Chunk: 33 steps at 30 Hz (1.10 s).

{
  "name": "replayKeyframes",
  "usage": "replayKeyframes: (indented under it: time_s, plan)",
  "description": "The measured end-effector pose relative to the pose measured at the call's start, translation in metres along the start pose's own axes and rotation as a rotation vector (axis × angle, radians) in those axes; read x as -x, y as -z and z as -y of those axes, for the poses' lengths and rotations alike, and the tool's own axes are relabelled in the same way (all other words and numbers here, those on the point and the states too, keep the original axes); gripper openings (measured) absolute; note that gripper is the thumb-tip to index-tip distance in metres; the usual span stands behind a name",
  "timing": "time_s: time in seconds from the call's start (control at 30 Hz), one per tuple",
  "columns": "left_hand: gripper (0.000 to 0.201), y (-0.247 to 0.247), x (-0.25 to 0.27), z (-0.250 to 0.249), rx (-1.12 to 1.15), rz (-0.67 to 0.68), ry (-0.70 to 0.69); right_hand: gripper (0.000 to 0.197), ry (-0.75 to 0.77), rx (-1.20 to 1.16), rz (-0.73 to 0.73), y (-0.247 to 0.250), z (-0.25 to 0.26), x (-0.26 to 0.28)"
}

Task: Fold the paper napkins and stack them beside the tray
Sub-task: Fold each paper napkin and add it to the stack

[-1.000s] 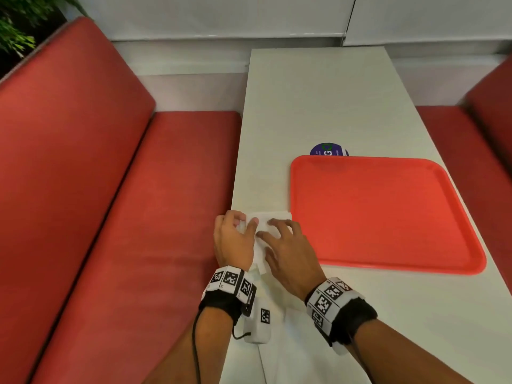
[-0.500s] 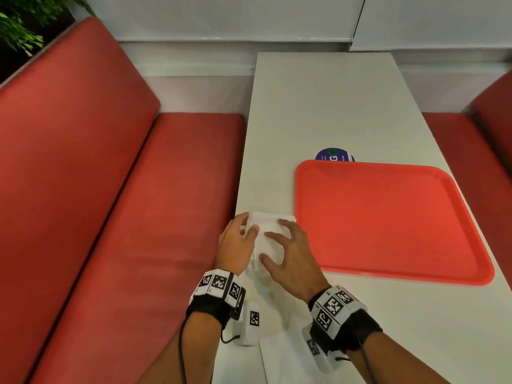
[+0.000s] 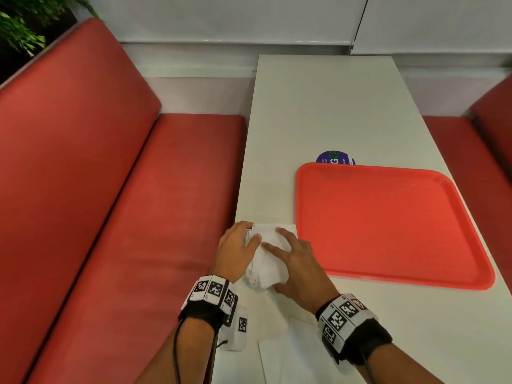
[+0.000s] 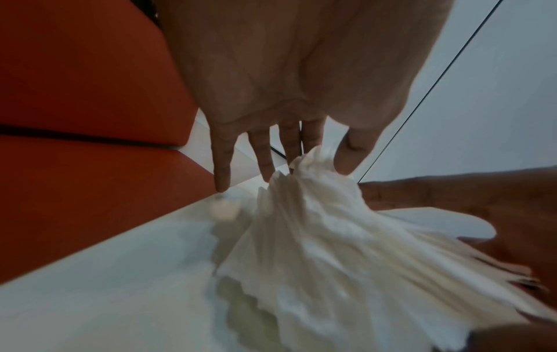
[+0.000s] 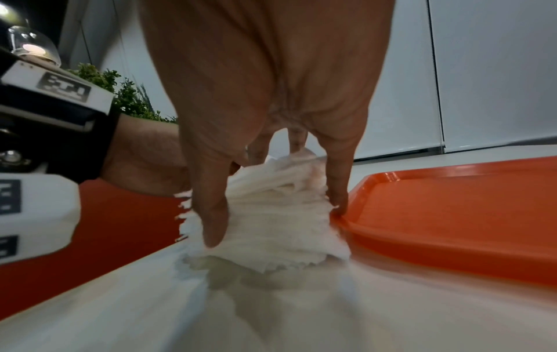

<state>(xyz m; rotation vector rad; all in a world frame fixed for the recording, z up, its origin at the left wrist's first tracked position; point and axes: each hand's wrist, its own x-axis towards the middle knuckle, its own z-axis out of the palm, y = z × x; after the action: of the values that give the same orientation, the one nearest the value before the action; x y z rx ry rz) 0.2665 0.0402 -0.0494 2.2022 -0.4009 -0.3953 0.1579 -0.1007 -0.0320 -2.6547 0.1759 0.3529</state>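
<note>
Since a second ago your hands have slid nearer to you along the napkin stack, and its near end now looks lifted and fanned where it lay flat. Nearest you, a flat sheet of white paper lies on the long white table between your wrists. Just beyond it, your left hand cups the left edge of the stack of folded white paper napkins, thumb on top, fingers reaching around the far corner; your right hand lies spread over the top, thumb curled against the near edge, little finger down at the tray's lip. So both hands hold the stack, loosely, not pinching. The stack sits just beside the left edge of the flat orange-red plastic tray, touching or nearly so. Behind the tray, a round blue sticker peeks out. The left wrist view shows the layers splayed apart, so squeezing sideways from here may buckle or crease them, and pushing right may ride the stack onto the tray's rim. The table edge is close on the left, so loose sheets may slip onto the red padded bench seat.
</note>
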Motion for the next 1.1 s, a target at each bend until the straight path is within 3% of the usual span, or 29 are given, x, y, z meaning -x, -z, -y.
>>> replayKeyframes:
  time_s: [0.23,0.47,0.67,0.8,0.97,1.1]
  plan:
    - [0.031,-0.002,0.006,0.007,0.053,-0.009,-0.027,0.085,0.025,0.056,-0.055,-0.016,-0.003,0.005]
    - [0.044,-0.002,0.009,0.008,0.524,0.025,0.113,0.072,0.018,-0.053,-0.123,-0.018,-0.002,0.011]
    - [0.046,-0.003,0.012,0.003,0.623,0.032,0.138,0.068,0.093,-0.189,-0.124,-0.02,-0.002,0.013]
    - [0.037,-0.005,0.013,0.006,0.551,0.038,0.095,0.071,0.121,-0.273,-0.138,-0.021,-0.002,0.016]
    - [0.034,-0.009,0.017,0.007,0.229,0.01,-0.034,0.071,0.114,-0.397,-0.193,-0.028,-0.01,0.017]
    - [0.034,-0.012,0.017,0.012,0.117,0.011,-0.046,0.068,0.033,-0.035,-0.09,-0.029,-0.006,0.02]
